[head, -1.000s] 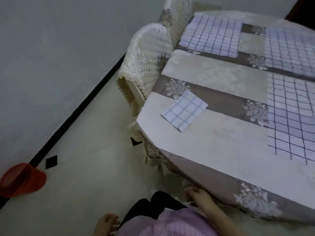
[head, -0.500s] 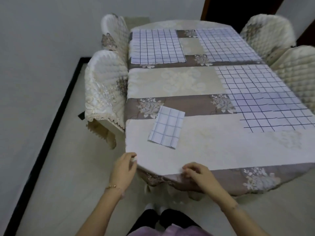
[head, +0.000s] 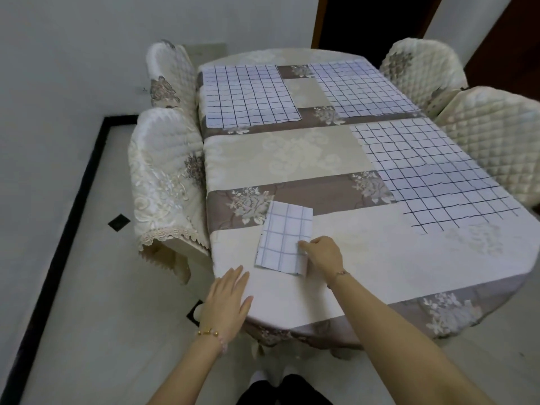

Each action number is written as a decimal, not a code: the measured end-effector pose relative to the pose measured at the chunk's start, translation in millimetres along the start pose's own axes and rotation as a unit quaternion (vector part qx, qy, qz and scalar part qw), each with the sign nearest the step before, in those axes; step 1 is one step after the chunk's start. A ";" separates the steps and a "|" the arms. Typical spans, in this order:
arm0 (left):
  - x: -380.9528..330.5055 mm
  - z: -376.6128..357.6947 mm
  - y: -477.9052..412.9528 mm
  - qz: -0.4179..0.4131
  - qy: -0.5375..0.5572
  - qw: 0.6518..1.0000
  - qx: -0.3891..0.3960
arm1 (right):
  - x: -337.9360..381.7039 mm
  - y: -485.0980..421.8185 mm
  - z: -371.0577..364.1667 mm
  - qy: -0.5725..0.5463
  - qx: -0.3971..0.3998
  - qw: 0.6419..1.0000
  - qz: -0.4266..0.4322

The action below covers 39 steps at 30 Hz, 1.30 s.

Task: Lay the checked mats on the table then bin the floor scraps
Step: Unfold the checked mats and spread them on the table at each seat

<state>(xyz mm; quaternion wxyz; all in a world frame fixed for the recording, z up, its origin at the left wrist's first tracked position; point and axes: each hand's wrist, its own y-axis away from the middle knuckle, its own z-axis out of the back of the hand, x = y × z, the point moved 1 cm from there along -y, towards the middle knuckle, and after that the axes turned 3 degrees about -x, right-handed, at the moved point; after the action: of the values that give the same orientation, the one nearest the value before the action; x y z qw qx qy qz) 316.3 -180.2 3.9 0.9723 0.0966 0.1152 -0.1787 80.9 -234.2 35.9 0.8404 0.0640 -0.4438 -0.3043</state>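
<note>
Pinching the near right edge of the folded mat [head: 285, 238], our right hand [head: 323, 254] curls its thumb and fingers on the cloth. We see this mat lying on the table [head: 380, 258], toward its near left part. Our left hand [head: 226, 299] lies flat at the near left corner, fingers straight, holding nothing. One larger mat [head: 248, 96] lies opened out far left, a second mat [head: 359, 89] far right, a third mat [head: 432, 176] along the right side.

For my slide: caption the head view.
Right hand pinches the folded mat on the table; left hand flat beside it.
</note>
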 end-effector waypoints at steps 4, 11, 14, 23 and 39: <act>0.6 -0.4 1.1 0.012 0.012 1.000 0.003 | -0.2 -2.0 1.2 -0.069 -0.007 0.997 -0.031; -0.3 0.6 -1.2 0.013 0.015 1.000 0.002 | -6.1 22.6 42.2 -0.292 0.021 0.956 -0.029; -11.4 8.3 -7.0 0.036 0.100 0.993 -0.054 | -9.7 40.1 63.4 -0.299 0.038 0.953 -0.024; -81.9 72.7 -38.9 0.207 0.744 0.634 0.053 | -20.0 74.7 78.3 -0.264 0.093 0.960 -0.017; -116.5 90.5 -37.1 0.172 0.706 0.684 -0.055 | 15.7 89.8 66.8 -0.244 0.015 0.967 0.067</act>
<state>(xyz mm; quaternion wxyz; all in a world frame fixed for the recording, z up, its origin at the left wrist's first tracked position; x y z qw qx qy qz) 213.8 -197.1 115.0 0.6201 0.1584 0.7590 0.1196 75.9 -159.9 120.8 0.7241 -0.0298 -0.6433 -0.2467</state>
